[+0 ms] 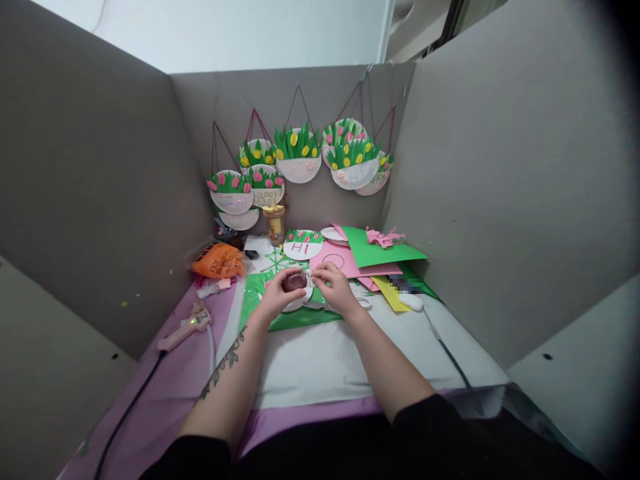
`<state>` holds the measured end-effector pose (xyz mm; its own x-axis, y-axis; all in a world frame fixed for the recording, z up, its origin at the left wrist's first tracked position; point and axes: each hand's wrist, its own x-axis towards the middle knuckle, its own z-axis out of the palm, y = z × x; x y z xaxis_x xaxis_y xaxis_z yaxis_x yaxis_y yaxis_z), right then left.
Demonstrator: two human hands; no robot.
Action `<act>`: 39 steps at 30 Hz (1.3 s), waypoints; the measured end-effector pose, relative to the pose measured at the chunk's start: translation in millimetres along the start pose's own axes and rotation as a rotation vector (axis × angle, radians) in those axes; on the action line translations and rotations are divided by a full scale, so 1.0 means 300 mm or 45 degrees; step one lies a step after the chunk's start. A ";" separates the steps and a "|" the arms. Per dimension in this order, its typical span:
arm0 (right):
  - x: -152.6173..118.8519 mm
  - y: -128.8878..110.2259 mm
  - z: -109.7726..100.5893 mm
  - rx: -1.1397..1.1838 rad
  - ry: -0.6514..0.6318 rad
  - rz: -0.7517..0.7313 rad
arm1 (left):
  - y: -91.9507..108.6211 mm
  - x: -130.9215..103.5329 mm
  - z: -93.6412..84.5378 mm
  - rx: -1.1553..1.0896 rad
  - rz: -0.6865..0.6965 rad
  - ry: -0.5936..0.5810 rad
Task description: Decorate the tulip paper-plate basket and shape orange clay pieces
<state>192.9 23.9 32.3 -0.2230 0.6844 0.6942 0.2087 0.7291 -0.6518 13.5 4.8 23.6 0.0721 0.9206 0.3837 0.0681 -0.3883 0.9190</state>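
Observation:
My left hand [281, 290] is curled round a dark reddish-brown, rounded thing [295, 282] that looks like a ball or roll of cord; its exact kind is unclear. Close beside it, the fingers of my right hand [334, 287] are pinched together at a small pale bit [309, 273], too small to name. Both hands are above a green sheet [280, 322] and a white paper-plate piece [296, 305] that they partly cover. Just behind them lies a half-round plate craft [303, 250] with "Hi" in red, green paper grass and pink flowers.
A pink glue gun [187, 328] with a lit green light lies at left, its cord running forward. Behind it is an orange bag [219, 260]. Green card [387, 248], pink paper [350, 267] and yellow paper [393, 295] lie right. Several plate baskets [299, 168] hang on the back partition.

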 end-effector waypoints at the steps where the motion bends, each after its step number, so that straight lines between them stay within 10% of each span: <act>1: 0.001 -0.005 -0.002 0.039 -0.011 0.003 | 0.002 -0.001 0.000 0.047 0.012 0.013; 25: -0.018 -0.008 0.027 -0.087 0.034 -0.304 | -0.002 0.004 0.009 -0.596 -0.416 0.112; 39: -0.015 -0.010 0.027 -0.042 0.103 -0.119 | -0.011 0.004 0.006 0.234 0.151 0.103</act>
<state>185.6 18.5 28.7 -0.1654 0.6100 0.7750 0.2224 0.7886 -0.5732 15.2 7.0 20.9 0.0111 0.8655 0.5007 0.2446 -0.4879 0.8379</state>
